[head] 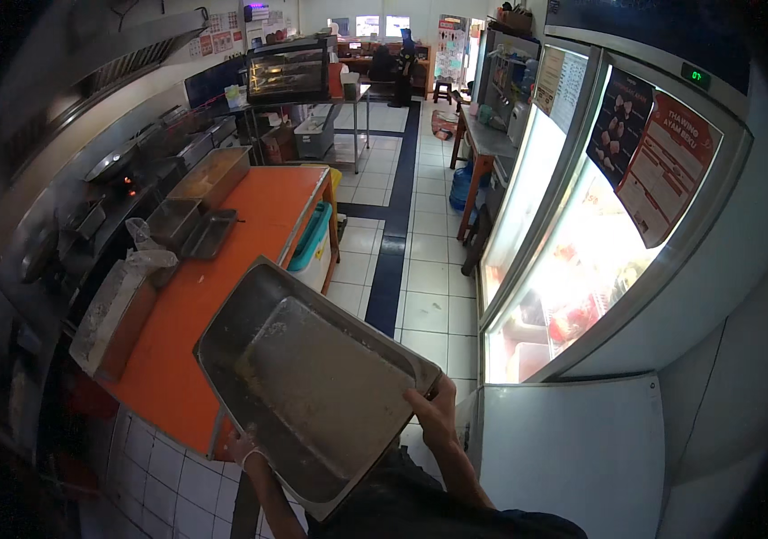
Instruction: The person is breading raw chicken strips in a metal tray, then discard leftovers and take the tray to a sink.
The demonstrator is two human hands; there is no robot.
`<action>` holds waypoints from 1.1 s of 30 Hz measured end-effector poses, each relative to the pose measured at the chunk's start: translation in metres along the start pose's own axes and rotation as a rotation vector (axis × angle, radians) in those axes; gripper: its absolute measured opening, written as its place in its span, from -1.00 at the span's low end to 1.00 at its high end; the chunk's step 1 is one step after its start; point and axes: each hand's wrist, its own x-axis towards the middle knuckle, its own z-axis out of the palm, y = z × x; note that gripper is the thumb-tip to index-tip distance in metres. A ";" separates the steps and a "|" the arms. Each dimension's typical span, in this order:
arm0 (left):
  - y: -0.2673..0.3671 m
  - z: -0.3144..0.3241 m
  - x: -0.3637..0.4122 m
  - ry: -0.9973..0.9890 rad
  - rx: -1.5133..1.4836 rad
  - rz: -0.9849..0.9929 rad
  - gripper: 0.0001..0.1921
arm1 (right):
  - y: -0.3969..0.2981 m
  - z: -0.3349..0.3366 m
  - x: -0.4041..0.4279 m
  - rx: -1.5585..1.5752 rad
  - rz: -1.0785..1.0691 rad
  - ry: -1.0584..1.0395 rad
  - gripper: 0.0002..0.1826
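A deep rectangular stainless steel food pan (pixel 330 377) is held tilted in front of my body. Its inside faces up towards me, with a yellowish smear and pale residue on the metal. My right hand (pixel 436 412) grips the pan's right corner, thumb over the rim. At the lower left side, my left hand (pixel 243 450) holds the pan's edge, its fingers partly hidden. Beneath and beyond the pan stretches an orange-topped table (pixel 256 209).
On the table's left are a white-dusted container (pixel 114 320), a plastic bag (pixel 151 259), a shallow tray (pixel 210 234) and a pan with orange-brown contents (pixel 212 176). Stoves with a wok (pixel 114 162) line the left wall. A glass-door refrigerator (pixel 559 296) stands right. A person (pixel 405 71) is far back.
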 end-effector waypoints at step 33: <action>0.076 -0.027 -0.075 0.291 0.109 -0.130 -0.76 | -0.002 0.050 -0.030 -0.087 0.052 -0.083 -0.68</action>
